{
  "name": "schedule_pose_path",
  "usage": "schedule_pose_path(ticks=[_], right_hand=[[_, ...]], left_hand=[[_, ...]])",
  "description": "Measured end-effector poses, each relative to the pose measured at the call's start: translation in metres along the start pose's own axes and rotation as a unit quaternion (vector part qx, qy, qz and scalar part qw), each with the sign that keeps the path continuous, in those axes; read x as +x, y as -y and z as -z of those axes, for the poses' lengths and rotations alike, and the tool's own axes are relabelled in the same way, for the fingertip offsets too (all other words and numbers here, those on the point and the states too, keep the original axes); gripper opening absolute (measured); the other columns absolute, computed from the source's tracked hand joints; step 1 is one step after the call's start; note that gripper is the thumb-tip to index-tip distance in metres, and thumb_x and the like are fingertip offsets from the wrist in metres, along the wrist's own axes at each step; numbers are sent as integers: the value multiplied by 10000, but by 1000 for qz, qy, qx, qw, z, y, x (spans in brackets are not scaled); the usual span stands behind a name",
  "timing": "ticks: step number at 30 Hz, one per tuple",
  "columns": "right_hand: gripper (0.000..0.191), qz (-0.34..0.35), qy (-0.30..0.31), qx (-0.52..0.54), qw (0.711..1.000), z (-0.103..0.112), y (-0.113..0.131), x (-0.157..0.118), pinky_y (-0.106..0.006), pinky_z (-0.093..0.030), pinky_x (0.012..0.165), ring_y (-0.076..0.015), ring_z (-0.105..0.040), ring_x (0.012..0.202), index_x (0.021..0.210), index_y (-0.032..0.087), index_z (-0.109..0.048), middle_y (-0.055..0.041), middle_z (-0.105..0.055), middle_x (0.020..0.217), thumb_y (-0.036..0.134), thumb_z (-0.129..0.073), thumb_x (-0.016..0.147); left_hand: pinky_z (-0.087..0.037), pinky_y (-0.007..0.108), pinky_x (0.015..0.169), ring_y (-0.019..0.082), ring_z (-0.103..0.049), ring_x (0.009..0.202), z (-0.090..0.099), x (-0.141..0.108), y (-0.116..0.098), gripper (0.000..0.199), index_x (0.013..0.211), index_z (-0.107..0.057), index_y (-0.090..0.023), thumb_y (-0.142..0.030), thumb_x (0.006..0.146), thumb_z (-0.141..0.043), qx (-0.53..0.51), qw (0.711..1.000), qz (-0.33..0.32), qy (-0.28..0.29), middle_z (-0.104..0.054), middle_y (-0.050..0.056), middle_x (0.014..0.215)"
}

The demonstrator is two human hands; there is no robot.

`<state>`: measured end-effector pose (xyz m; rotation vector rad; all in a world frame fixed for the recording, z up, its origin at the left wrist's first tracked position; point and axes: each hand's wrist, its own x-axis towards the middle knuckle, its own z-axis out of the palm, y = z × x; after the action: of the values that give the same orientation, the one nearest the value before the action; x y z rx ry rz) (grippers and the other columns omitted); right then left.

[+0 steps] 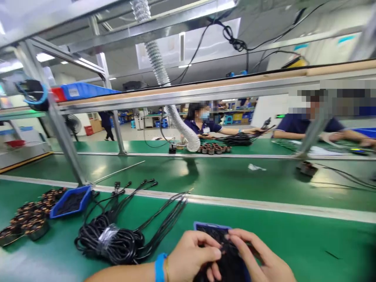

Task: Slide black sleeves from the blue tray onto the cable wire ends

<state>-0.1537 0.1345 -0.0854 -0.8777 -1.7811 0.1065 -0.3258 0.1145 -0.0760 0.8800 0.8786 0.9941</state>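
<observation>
Blue tray (213, 225): near end cut off, contents partly hidden by left hand (194, 254) and right hand (263, 256) | fingertip contents: too small to tell | tabletop (293, 243): near edge out of view | leftmost copper coil (8, 235): cut off | right-hand person (296, 125): head pixelated

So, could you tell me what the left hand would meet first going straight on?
The left hand would probably meet the right hand, across the blue tray, though depth is unclear and the black pieces might come first.
</observation>
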Motion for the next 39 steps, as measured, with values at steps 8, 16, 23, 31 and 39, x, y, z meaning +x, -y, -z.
schedule_pose_path(ticks=[8, 16, 23, 31, 39], right_hand=[[138, -53, -12, 63, 997, 0, 30, 3, -212, -567, 657, -156, -690, 705, 877, 241, -697, -13, -718, 780, 257, -566, 920], [122, -9, -2, 56, 998, 0, 27, 1, -229, -556, 692, -151, -671, 754, 920, 238, -675, -10, -708, 818, 174, -571, 910], [108, -26, 12, 47, 999, 2, 25, 2, -229, -556, 664, -151, -674, 720, 895, 236, -680, -9, -704, 792, 206, -578, 911], [195, -79, 23, 69, 994, 2, 25, 4, -223, -534, 591, -151, -659, 625, 779, 229, -696, -5, -698, 699, 334, -592, 906], [234, -133, 170, 135, 967, 17, 29, 11, -232, -515, 676, -147, -641, 696, 828, 230, -705, -1, -699, 762, 335, -525, 934]], left_hand=[[-333, 199, 402, 73, -464, 393, -4, -11, -9, 329, 789, -624, -115, -378, 630, -741, 62, 998, 9, -8, -525, -47, 471], [-324, 211, 416, 81, -445, 386, -3, -10, -9, 363, 814, -619, -114, -395, 621, -743, 61, 998, 9, -13, -537, -36, 449], [-324, 208, 429, 78, -445, 401, -5, -14, -11, 362, 821, -619, -117, -395, 624, -738, 66, 998, 17, -18, -540, -34, 461], [-347, 201, 430, 69, -458, 422, -2, -14, -10, 367, 848, -623, -106, -398, 660, -743, 84, 996, -12, 6, -547, -35, 534], [-361, 194, 486, 94, -523, 565, -2, -18, -15, 333, 868, -545, -154, -332, 689, -763, 115, 990, -76, -6, -532, -38, 661]])
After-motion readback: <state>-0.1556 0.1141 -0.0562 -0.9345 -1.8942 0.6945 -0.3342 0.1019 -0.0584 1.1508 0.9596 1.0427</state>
